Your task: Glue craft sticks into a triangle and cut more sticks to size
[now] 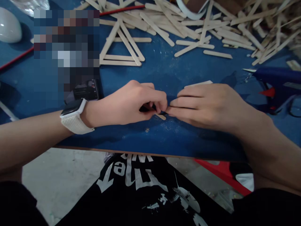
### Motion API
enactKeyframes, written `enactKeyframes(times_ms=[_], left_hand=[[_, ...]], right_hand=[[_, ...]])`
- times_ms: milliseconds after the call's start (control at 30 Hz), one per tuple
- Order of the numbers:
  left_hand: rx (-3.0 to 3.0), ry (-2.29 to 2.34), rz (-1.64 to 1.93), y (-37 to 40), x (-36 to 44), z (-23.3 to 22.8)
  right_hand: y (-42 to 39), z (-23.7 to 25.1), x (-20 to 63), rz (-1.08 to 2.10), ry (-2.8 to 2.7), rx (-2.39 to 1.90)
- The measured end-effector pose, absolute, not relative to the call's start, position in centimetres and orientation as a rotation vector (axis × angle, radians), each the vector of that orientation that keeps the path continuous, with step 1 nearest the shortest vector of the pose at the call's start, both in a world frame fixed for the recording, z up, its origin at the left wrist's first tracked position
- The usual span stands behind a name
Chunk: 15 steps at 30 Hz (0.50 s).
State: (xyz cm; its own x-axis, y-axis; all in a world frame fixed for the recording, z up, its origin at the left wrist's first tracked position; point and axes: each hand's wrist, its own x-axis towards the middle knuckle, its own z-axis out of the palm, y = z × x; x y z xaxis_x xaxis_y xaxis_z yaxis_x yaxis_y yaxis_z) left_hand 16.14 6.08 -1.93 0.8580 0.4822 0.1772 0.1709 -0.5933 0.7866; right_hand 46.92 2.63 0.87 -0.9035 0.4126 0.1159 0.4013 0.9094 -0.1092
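My left hand [141, 102], with a watch on its wrist, is closed in a pinch over the blue table. The end of a wooden craft stick [161, 117] pokes out beneath its thumb and fingertips. My right hand [199, 103] meets it from the right, fingers together and fingertips almost touching the left ones. What those right fingertips hold is hidden. Along the upper edge of the right hand shows part of another pale craft stick [198, 84]. Beyond the hands lies a triangular frame of craft sticks [122, 59].
A large heap of loose craft sticks [162, 25] spreads across the back. A blue glue gun [275, 81] lies at the right, its nozzle pointing left. A phone-like dark device [88, 90] and a white rounded object [9, 26] are at the left. The table edge [131, 153] is near my body.
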Motion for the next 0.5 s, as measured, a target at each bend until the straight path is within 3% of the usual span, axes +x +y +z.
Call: enactKeyframes(times_ms=[100,367,500], left_hand=[[2.203,0.442,0.529,6.1,16.2,-2.4],[2.175,0.391,0.586,6.3,16.2,-3.2],[2.168,0.380,0.577,6.4,16.1,-3.0]], right_hand=[[3.2,0.8,47.5,0.046,-2.954,-0.467],[4.0,0.9,49.1,0.305,-2.942,-0.664],[3.7,1.2,49.0,0.263,-2.990,-0.706]])
